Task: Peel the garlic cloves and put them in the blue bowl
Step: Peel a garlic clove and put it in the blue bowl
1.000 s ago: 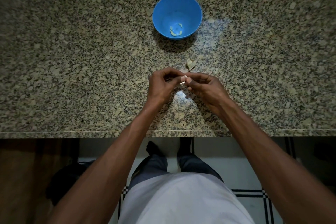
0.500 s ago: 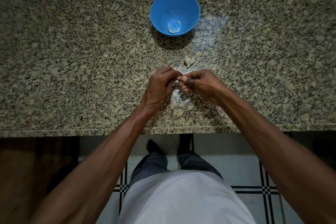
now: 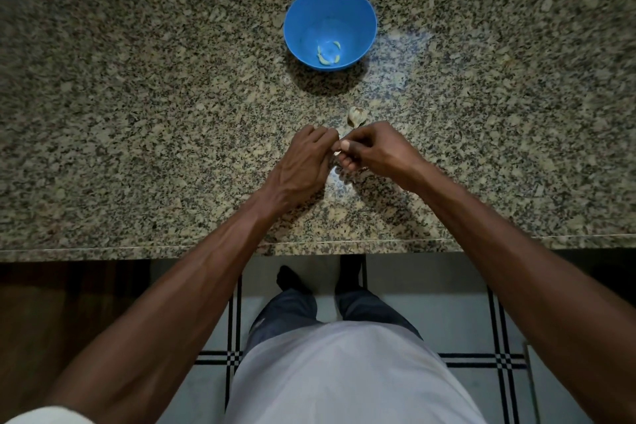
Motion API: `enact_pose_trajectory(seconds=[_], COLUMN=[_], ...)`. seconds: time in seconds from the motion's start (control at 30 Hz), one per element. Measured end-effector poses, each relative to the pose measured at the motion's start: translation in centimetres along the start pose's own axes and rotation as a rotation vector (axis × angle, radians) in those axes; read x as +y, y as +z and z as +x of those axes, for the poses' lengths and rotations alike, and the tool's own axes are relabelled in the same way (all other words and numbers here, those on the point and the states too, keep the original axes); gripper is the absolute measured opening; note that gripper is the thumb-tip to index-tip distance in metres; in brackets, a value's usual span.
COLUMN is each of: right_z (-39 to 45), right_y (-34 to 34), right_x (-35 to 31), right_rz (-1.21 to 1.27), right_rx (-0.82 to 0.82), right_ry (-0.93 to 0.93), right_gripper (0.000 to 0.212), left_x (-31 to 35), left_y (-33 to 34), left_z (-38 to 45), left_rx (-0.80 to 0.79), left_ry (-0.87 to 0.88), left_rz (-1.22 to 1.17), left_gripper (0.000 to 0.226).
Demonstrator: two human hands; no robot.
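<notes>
Hands barely shifted since before: left hand [image 3: 303,162] and right hand [image 3: 378,155] pinch one garlic clove [image 3: 338,152] mid-frame, fingers curled. Light, slippery; grip the ends (skin's brittle). Blue bowl [image 3: 329,27] sits above.

A home kitchen: speckled granite countertop [image 3: 137,134] above a pale, dark-lined tiled floor [image 3: 457,327].

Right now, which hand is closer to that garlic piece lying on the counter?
Right. The right hand sits just below the garlic piece, nearly touching it. The left hand is farther, down and to its left.
</notes>
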State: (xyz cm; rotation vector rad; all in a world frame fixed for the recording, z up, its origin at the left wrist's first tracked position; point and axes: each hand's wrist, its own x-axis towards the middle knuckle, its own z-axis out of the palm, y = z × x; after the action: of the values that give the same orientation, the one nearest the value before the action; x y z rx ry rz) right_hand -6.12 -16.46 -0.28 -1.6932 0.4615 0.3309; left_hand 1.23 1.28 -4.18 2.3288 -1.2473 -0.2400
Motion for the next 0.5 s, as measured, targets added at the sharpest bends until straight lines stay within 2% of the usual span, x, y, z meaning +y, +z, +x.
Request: enact_pose_trajectory(seconds=[0.1, 0.2, 0.27, 0.4, 0.5], right_z=[0.2, 0.2, 0.4, 0.6, 0.6], right_y=[0.4, 1.2, 1.7, 1.5, 1.0], right_x=[0.5, 0.5, 0.7, 0.9, 1.0], right_rz=[0.224, 0.603, 0.725, 0.506, 0.288], right_rx=[0.122, 0.154, 0.167, 0.252, 0.287], right_ry=[0.009, 0.182, 0.228, 0.081, -0.042], right_gripper=[0.015, 0.016, 0.013, 0.013, 0.012], left_x=[0.7, 1.4, 1.9, 3.1, 3.6], left_y=[0.4, 0.8, 0.8, 0.6, 0.4], left_z=[0.1, 0.3, 0.7, 1.4, 1.8], left_rx=[0.073, 0.143, 0.165, 0.172, 0.134], left_ry=[-0.132, -0.216, -0.267, -0.451, -0.522], left_rz=[-0.109, -0.205, -0.274, -0.486, -0.561], left_gripper=[0.016, 0.019, 0.02, 0.032, 0.038])
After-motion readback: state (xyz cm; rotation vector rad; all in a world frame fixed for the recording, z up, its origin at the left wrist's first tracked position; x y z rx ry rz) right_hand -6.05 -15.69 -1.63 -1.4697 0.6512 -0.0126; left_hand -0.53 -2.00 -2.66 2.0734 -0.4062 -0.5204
